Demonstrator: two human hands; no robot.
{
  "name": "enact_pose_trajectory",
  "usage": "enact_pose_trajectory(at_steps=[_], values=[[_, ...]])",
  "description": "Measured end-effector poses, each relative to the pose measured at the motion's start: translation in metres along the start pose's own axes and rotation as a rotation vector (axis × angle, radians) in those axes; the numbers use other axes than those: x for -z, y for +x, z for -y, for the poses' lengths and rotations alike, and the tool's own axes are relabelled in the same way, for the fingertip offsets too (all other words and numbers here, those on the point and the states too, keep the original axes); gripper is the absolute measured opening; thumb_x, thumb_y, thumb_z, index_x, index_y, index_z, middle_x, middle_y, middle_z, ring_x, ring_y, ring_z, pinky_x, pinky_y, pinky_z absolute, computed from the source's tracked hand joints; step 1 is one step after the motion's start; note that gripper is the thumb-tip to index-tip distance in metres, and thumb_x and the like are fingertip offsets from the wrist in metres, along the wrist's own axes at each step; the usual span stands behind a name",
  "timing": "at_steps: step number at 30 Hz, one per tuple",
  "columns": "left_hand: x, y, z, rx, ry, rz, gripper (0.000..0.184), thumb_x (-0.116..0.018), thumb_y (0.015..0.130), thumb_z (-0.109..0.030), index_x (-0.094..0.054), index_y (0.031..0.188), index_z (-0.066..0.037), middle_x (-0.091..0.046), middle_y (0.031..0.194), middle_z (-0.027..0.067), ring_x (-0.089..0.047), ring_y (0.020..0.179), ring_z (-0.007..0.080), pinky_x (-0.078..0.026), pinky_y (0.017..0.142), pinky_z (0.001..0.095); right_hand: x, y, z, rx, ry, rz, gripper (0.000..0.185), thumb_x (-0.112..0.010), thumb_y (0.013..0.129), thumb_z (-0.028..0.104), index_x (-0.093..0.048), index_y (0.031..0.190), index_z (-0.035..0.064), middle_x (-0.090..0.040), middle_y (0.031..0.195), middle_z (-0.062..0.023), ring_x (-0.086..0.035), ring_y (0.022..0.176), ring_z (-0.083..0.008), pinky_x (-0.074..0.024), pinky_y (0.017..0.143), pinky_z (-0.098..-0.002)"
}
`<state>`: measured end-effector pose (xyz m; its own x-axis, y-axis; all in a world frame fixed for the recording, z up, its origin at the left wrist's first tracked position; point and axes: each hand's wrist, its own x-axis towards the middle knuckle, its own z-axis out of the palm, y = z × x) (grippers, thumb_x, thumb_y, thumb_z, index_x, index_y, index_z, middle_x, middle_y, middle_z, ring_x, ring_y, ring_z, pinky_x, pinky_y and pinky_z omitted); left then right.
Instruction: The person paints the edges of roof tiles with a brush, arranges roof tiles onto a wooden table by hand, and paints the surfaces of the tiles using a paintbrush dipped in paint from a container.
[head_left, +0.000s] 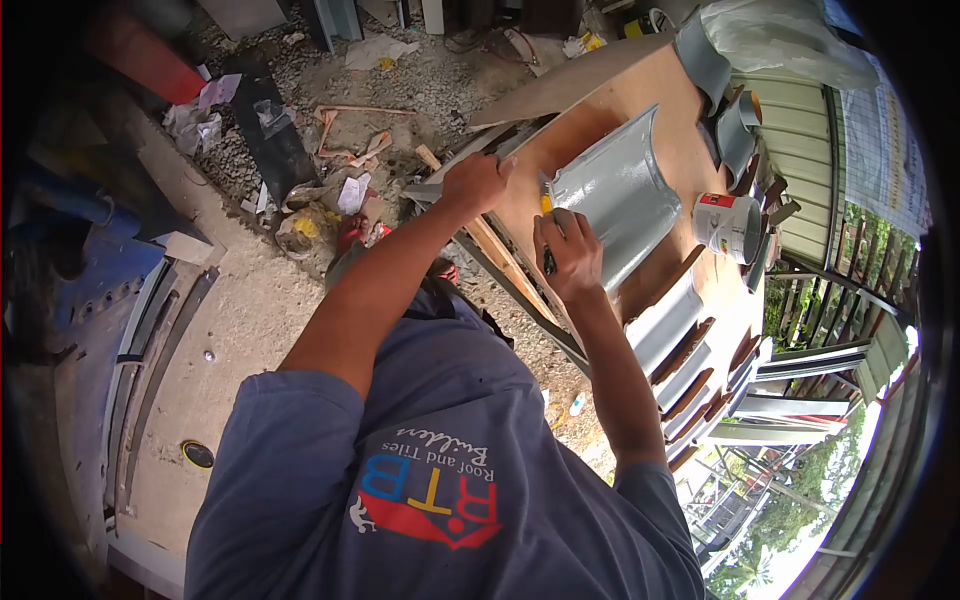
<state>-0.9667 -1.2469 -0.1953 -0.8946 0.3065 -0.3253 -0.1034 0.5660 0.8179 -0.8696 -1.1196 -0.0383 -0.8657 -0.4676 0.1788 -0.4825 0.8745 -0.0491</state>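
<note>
My right hand (570, 250) grips a paintbrush (547, 202) with a yellow part near its bristles and a dark handle end. The bristles touch the left edge of a curved roof tile (620, 190), whose grey face shines as if wet. This tile lies on a brown plywood board (520, 212). At the board's near-left edge rests my left hand (475, 185), fingers curled and closed; what they hold, if anything, is hidden. Beyond the tile stands a white paint tub (740, 228) with a red label, tipped in my view.
Several grey curved tiles (665, 325) lie in a row on the right side of the board. More tiles (735, 140) stand at its far edge. Gravel ground (420, 90) with scraps and wood lies ahead. A blue metal piece (105, 300) is at left.
</note>
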Motion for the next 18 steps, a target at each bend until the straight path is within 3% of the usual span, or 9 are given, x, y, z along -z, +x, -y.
enact_pose_trajectory(at_steps=[2, 6, 11, 13, 18], values=[[-0.005, 0.003, 0.003, 0.005, -0.009, -0.01, 0.062, -0.039, 0.105, -0.055, -0.072, 0.101, -0.003, -0.069, 0.107, 0.0227, -0.067, 0.104, 0.041, -0.054, 0.089, 0.053, 0.006, 0.007, 0.004, 0.065, 0.052, -0.135, 0.015, -0.069, 0.073, 0.004, -0.057, 0.081, 0.0071, -0.056, 0.085, -0.0101, -0.062, 0.076, -0.0308, -0.0533, 0.06, -0.0427], [-0.004, -0.003, 0.001, 0.006, 0.004, -0.06, 0.062, -0.039, 0.105, -0.056, -0.072, 0.102, -0.003, -0.069, 0.108, 0.0226, -0.067, 0.105, 0.0413, -0.054, 0.09, 0.0529, 0.016, 0.009, 0.003, -0.123, -0.074, 0.052, 0.014, -0.07, 0.074, 0.003, -0.058, 0.081, 0.0051, -0.058, 0.084, -0.0112, -0.064, 0.073, -0.0321, -0.0534, 0.06, -0.043], [0.0, -0.003, -0.001, 0.013, -0.018, -0.041, 0.061, -0.04, 0.104, -0.056, -0.072, 0.105, -0.004, -0.07, 0.108, 0.0232, -0.067, 0.106, 0.042, -0.054, 0.09, 0.0533, 0.031, 0.04, 0.009, -0.127, 0.03, -0.017, 0.01, -0.069, 0.085, 0.004, -0.065, 0.093, 0.0033, -0.061, 0.087, -0.016, -0.065, 0.077, -0.0378, -0.054, 0.067, -0.0467], [0.001, -0.001, -0.001, 0.021, -0.046, -0.016, 0.06, -0.041, 0.104, -0.056, -0.072, 0.105, -0.005, -0.07, 0.109, 0.0232, -0.067, 0.106, 0.0419, -0.054, 0.091, 0.0532, 0.026, 0.047, 0.002, -0.18, -0.091, 0.2, 0.017, -0.07, 0.079, 0.002, -0.06, 0.093, 0.0055, -0.06, 0.09, -0.0137, -0.065, 0.081, -0.0352, -0.0556, 0.068, -0.0469], [0.007, -0.006, -0.002, 0.056, -0.072, -0.019, 0.058, -0.043, 0.102, -0.057, -0.072, 0.105, -0.006, -0.07, 0.11, 0.0225, -0.067, 0.106, 0.0409, -0.054, 0.091, 0.0524, 0.03, 0.055, 0.001, -0.154, -0.062, 0.185, 0.028, -0.07, 0.069, 0.0, -0.059, 0.094, 0.0059, -0.06, 0.092, -0.013, -0.064, 0.084, -0.0354, -0.0558, 0.07, -0.047]])
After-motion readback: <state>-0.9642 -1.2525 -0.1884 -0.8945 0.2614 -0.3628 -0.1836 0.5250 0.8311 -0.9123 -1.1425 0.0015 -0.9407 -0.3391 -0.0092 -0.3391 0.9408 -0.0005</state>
